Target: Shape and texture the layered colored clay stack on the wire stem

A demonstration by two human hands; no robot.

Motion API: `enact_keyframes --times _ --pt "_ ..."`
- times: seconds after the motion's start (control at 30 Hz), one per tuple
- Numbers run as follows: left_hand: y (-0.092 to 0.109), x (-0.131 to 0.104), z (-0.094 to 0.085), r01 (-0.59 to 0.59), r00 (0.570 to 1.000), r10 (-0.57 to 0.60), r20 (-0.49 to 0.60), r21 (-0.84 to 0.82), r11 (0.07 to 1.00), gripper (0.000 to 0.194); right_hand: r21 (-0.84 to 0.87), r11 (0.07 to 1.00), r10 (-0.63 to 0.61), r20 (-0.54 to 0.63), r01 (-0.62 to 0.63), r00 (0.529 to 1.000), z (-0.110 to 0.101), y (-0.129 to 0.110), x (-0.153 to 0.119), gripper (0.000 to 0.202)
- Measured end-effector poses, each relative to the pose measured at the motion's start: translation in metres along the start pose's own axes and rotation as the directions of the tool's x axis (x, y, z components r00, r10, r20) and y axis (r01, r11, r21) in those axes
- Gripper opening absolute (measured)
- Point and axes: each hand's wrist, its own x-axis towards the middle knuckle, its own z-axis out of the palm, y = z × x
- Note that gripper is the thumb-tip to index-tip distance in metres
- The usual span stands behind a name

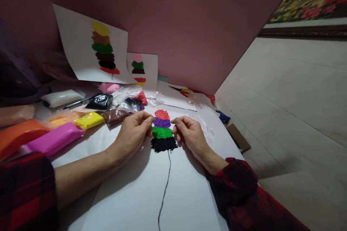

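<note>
A white sheet (130,198) lies in front of me with a clay picture (162,133) on it: red on top, then purple, green and black bands, above a thin dark line. My left hand (135,130) is at the picture's left edge, thumb and forefinger pinched together; whatever is between them is too small to name. My right hand (191,135) is at the right edge beside the purple and green bands, its thumb and forefinger closed on a tiny bit of green clay.
Packs of clay, among them a magenta pack (55,139) and a yellow pack (90,120), crowd the left. Two sheets with clay pictures (73,50) lean on the wall behind. Scissors (184,92) lie at the back. The table's edge runs along the right.
</note>
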Motion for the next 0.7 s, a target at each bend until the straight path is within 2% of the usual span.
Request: enact_keyframes --times 0.7 --pt "-0.0019 0.0005 0.0 -0.017 1.0 0.017 0.005 0.004 1.0 0.019 -0.037 0.999 -0.013 -0.001 0.013 1.0 0.0007 -0.0022 -0.0006 0.017"
